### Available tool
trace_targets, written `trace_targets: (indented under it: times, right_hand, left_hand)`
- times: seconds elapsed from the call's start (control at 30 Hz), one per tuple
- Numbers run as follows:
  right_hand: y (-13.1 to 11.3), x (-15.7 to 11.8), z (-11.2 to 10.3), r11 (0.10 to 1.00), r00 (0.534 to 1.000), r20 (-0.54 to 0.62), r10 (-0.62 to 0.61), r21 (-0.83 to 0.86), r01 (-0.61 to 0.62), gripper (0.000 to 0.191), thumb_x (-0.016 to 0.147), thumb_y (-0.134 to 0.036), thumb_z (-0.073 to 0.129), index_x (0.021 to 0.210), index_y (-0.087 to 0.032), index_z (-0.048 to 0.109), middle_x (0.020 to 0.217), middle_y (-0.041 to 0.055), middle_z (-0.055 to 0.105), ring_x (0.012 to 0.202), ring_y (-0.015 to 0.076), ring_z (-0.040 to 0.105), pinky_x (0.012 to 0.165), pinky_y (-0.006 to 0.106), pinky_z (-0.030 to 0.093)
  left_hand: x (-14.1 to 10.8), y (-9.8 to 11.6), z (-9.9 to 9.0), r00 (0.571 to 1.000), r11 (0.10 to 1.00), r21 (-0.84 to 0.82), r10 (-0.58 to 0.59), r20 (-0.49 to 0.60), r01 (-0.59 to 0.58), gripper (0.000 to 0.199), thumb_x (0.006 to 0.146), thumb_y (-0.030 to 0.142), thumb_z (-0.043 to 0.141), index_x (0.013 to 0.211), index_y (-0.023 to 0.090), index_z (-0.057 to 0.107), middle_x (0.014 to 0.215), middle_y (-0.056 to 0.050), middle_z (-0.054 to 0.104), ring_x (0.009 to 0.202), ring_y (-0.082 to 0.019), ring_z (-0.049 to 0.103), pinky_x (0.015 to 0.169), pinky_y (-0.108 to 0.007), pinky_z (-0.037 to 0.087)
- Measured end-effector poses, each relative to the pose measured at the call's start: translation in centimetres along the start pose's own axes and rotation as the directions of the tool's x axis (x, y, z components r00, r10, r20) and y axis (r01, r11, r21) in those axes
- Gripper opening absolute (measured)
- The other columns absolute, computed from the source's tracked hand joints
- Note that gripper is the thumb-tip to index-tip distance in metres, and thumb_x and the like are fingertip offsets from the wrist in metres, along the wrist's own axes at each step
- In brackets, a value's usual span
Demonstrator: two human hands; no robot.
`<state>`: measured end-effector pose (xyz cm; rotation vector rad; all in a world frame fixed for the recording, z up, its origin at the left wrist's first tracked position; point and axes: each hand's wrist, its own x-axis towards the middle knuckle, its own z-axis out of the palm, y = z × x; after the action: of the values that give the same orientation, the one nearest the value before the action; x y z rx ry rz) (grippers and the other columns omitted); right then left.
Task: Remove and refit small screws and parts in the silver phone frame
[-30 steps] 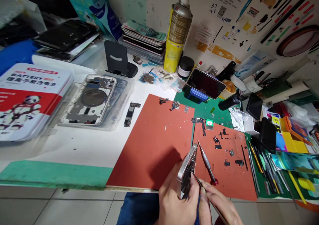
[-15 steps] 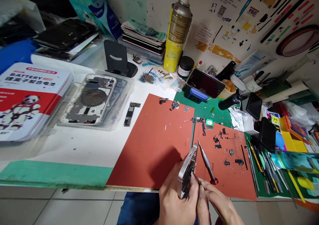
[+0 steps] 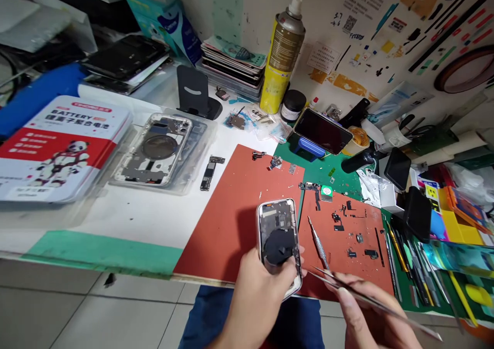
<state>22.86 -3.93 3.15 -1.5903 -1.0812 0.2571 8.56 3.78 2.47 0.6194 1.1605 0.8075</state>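
A phone housing with its inside facing up is held over the front edge of the red-brown mat. My left hand is closed round its lower part, the thumb lying over the black round piece inside. To the right, my right hand pinches metal tweezers, their tips pointing left, a little apart from the housing. A silver screwdriver lies on the mat between the hands, its lower end hidden behind the right hand. Small dark phone parts are spread over the mat's right part.
A second phone housing lies on a plastic box at the left, beside a battery tin. A logic board lies on white paper. Behind stand a spray can and a propped phone. Several tools lie at the right.
The housing has turned from edge-on to show its inside and moved slightly left. My right hand and the tweezers have moved away from it to the right. The view has shifted a little.
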Motion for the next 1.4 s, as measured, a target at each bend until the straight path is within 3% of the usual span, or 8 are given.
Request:
trace_targets:
  times: [0.1,0.17,0.43,0.6,0.77,1.2,1.3,1.4]
  right_hand:
    - [0.7,1.1,-0.1,0.955,0.981,0.111,0.158,0.235,-0.180,0.011,0.087,-0.021,0.085,0.095,-0.019,0.078,0.087,0.0062,0.083,0.074,0.0234,0.083,0.069,0.027,0.071]
    - [1.0,1.5,-0.2,0.941,0.972,0.173,0.157,0.272,-0.201,0.010,0.088,-0.019,0.084,0.096,-0.019,0.078,0.089,0.0068,0.083,0.078,0.0241,0.084,0.071,0.030,0.071]
    - [0.2,1.5,-0.6,0.983,0.943,0.279,-0.181,0.029,0.180,0.017,0.089,-0.008,0.077,0.100,-0.020,0.076,0.092,0.0039,0.082,0.080,0.0201,0.083,0.079,0.027,0.071]
    - [-1.1,1.8,-0.4,0.942,0.901,0.346,-0.263,-0.110,0.317,0.015,0.093,-0.008,0.072,0.099,-0.022,0.074,0.092,0.0020,0.083,0.081,0.0146,0.082,0.081,0.019,0.067]
    - [-1.5,2.5,-0.6,0.906,0.843,0.427,-0.327,-0.113,0.409,0.021,0.093,-0.004,0.069,0.105,-0.021,0.072,0.095,0.0030,0.083,0.083,0.0151,0.082,0.081,0.021,0.068]
    - [-0.9,3.1,-1.0,0.867,0.754,0.543,-0.370,-0.089,0.490,0.035,0.091,0.002,0.066,0.120,-0.019,0.067,0.105,0.0040,0.082,0.096,0.0163,0.082,0.087,0.024,0.068]
    - [-1.3,3.8,-0.8,0.888,0.753,0.548,-0.365,-0.036,0.458,0.037,0.091,0.004,0.063,0.120,-0.019,0.066,0.102,0.0036,0.081,0.095,0.0154,0.081,0.085,0.023,0.068]
    - [-1.2,4.5,-0.6,0.938,0.759,0.580,-0.296,0.027,0.346,0.034,0.093,0.003,0.063,0.118,-0.020,0.067,0.102,0.0039,0.080,0.097,0.0166,0.081,0.085,0.025,0.069]
  left_hand:
    - [0.3,0.9,-0.4,0.993,0.989,-0.128,-0.056,0.103,0.069,0.012,0.079,0.027,0.073,0.084,0.016,0.074,0.075,-0.004,0.077,0.067,-0.019,0.073,0.064,-0.027,0.059]
    - [0.4,1.0,-0.4,0.992,0.987,-0.139,-0.064,0.112,0.079,0.011,0.077,0.026,0.073,0.082,0.016,0.072,0.075,-0.003,0.074,0.067,-0.018,0.070,0.064,-0.027,0.057]
    - [0.1,1.0,-0.1,0.996,0.999,0.026,-0.030,0.089,0.028,0.014,0.077,0.032,0.069,0.078,0.018,0.067,0.075,-0.003,0.072,0.070,-0.020,0.069,0.068,-0.031,0.057]
    - [0.1,1.1,0.2,1.000,0.989,0.146,-0.003,0.031,-0.001,0.016,0.077,0.033,0.067,0.083,0.018,0.071,0.078,-0.004,0.076,0.072,-0.022,0.072,0.070,-0.032,0.058]
    - [0.1,1.1,0.2,1.000,0.973,0.231,0.013,0.004,-0.014,0.017,0.078,0.032,0.066,0.084,0.019,0.074,0.078,-0.004,0.080,0.078,-0.025,0.078,0.070,-0.032,0.060]
    - [0.0,1.2,0.3,0.999,0.917,0.399,0.012,-0.047,0.008,0.021,0.077,0.034,0.065,0.085,0.020,0.079,0.083,-0.005,0.085,0.081,-0.027,0.082,0.071,-0.033,0.063]
    - [0.0,1.2,0.4,0.999,0.924,0.382,0.002,-0.046,0.016,0.024,0.078,0.034,0.066,0.089,0.019,0.080,0.088,-0.006,0.086,0.086,-0.027,0.083,0.077,-0.034,0.064]
    - [-0.1,1.4,0.4,0.999,0.927,0.375,-0.003,-0.051,0.022,0.023,0.077,0.033,0.066,0.088,0.019,0.081,0.087,-0.006,0.085,0.086,-0.028,0.083,0.075,-0.033,0.064]
